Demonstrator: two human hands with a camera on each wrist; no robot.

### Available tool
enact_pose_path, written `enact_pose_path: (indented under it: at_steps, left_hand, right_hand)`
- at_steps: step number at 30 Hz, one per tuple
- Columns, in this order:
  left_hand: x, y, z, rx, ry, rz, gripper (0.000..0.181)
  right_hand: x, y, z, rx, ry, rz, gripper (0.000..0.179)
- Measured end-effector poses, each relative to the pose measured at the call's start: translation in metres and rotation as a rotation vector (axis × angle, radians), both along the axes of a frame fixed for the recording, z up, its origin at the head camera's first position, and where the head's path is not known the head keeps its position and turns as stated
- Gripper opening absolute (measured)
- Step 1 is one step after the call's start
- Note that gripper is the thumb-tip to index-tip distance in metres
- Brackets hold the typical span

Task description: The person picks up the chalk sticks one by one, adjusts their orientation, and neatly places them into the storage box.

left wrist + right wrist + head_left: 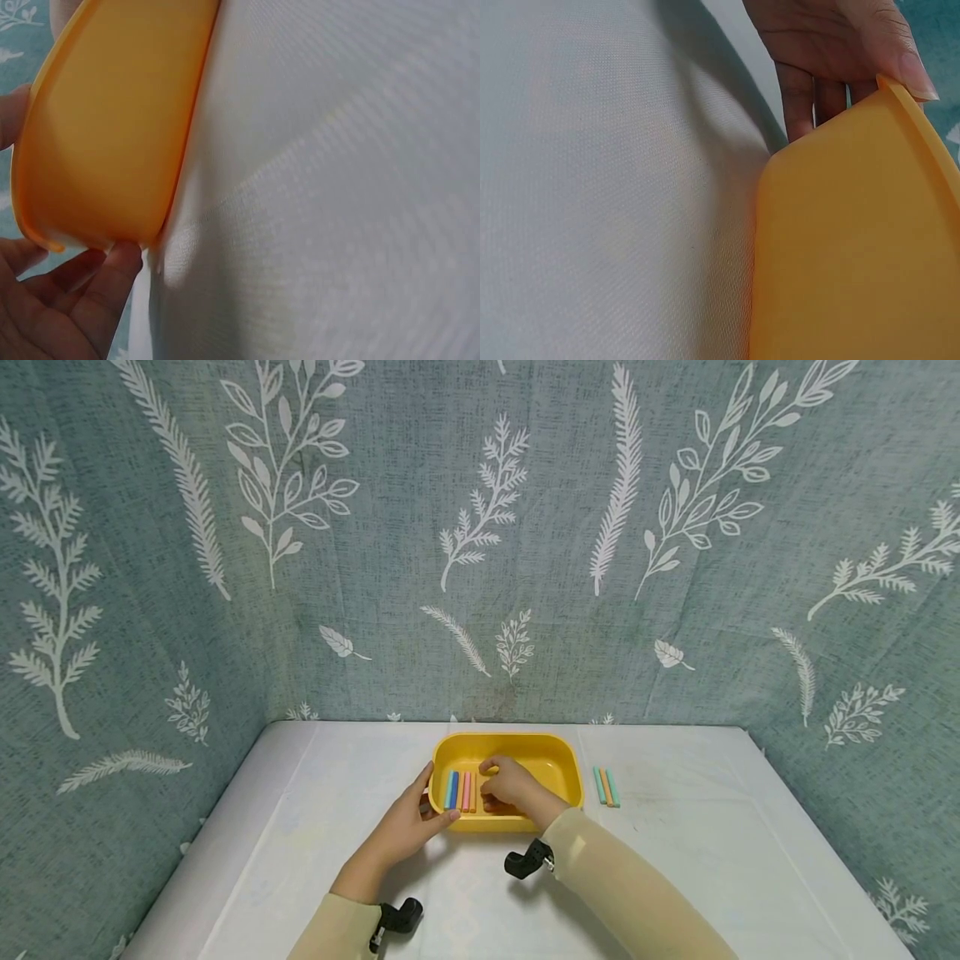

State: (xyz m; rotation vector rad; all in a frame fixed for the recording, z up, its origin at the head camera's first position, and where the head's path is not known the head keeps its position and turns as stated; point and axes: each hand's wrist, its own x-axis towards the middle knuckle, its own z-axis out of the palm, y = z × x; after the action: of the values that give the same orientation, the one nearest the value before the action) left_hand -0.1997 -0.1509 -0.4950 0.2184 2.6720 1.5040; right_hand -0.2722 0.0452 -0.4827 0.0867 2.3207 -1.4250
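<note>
A yellow tray (pixel 566 814) sits on the table, with my left hand (pixel 405 822) gripping its left end. The left thumb lies over the front rim, and in the left wrist view the other fingers (pixel 112 292) press against the outer wall. Inside the tray at the left, several chalk-like sticks (pixel 460 792) in blue, orange and pink stand side by side. My right hand (pixel 513 783) is down in the tray just right of that row, fingers bent toward its floor. Its fingertips are largely hidden, and I cannot tell if they hold a stick.
Three more sticks (pixel 607 787), two green and one orange, lie on the white tablecloth (pixel 697 860) just right of the tray. Patterned grey-green cloth (pixel 555 635) hangs behind the table and along both sides. A black wrist camera (pixel 528 858) is strapped at each sleeve.
</note>
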Motion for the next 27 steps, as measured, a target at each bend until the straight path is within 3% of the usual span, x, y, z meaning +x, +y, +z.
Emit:
enact_pose_path:
  at_steps: [8,15,27]
  left_hand:
    - [0.000,-0.001,-0.001,0.011,0.005,-0.013,0.098]
    - [0.001,0.000,-0.002,0.011,0.004,-0.011,0.098]
    - [0.000,0.001,-0.001,0.000,-0.002,0.002,0.098]
  right_hand:
    - [0.002,0.003,0.004,-0.052,-0.005,0.024,0.037]
    - [0.006,0.013,0.007,-0.117,0.038,0.071,0.031]
    - [0.011,0.037,0.033,-0.130,0.117,0.041,0.028]
